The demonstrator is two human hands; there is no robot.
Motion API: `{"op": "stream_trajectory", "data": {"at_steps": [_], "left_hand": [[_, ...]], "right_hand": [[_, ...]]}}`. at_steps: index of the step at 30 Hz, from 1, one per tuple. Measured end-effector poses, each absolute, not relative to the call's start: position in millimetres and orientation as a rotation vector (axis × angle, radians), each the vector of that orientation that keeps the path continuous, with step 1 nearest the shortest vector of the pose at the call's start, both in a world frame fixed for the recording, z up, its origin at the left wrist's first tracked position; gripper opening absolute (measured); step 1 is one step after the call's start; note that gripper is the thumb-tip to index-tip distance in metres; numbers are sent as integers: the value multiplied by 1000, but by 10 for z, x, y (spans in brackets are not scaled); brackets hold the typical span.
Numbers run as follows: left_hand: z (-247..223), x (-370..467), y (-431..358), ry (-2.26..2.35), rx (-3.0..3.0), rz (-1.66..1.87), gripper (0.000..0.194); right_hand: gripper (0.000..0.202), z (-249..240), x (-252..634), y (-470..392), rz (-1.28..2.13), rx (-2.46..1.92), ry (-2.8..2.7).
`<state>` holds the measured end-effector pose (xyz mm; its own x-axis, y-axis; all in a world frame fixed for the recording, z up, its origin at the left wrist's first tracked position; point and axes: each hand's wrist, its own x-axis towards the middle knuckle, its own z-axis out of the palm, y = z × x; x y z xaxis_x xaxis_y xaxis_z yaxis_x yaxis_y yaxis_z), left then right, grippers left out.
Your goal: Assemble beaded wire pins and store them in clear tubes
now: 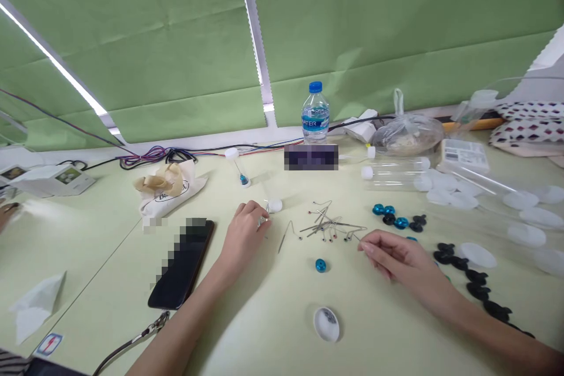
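Note:
My left hand point(247, 228) rests on the table with curled fingers, closed around something small and shiny that I cannot make out. Beside its fingertips lies a clear tube with a white cap point(275, 205). My right hand point(392, 254) pinches the end of a thin bent metal wire point(356, 238) at the right edge of a loose pile. In that pile, several metal wires point(328, 225) carry small red or dark beads at their tips. A blue round piece point(321, 265) sits between the hands. Nearer me is a white cap point(326, 324) with small dark bits inside.
Blue round pieces point(401, 223), black caps point(476, 277) and clear tubes point(394, 174) with white caps lie right. A water bottle point(315, 113) stands at the back. Left are a phone point(187, 267), a cloth pouch point(170, 191) and another person's hand point(6, 213).

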<state>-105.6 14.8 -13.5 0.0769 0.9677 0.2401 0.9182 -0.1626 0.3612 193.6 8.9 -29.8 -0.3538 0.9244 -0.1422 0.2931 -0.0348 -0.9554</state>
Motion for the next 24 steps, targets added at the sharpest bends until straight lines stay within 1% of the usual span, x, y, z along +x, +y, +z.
{"op": "stream_trajectory", "data": {"at_steps": [4,10,15,17,20,21,24], "left_hand": [[-206,-1014,146,1965,2254,541,13],[-162,-962,89,1980,2265,515,17],[-145,-863,37,1925,2280,490,14],[-167,-791,5,1920,2355,369,11],[-204,-668,-65,1967,2473,52,10],[-211,-632,-92,1984,2485,-53,12],[-210,-560,-161,2032,2465,-251,27]], "right_hand": [[32,-301,1938,90,1399,-1312,-1636],[30,-324,1967,98,1389,-1326,-1591],[26,-342,1962,90,1360,-1303,-1676],[26,-341,1956,86,1342,-1281,-1727],[27,-330,1949,81,1320,-1277,-1760],[27,-325,1947,78,1315,-1280,-1760],[26,-311,1939,73,1303,-1297,-1761]]}}
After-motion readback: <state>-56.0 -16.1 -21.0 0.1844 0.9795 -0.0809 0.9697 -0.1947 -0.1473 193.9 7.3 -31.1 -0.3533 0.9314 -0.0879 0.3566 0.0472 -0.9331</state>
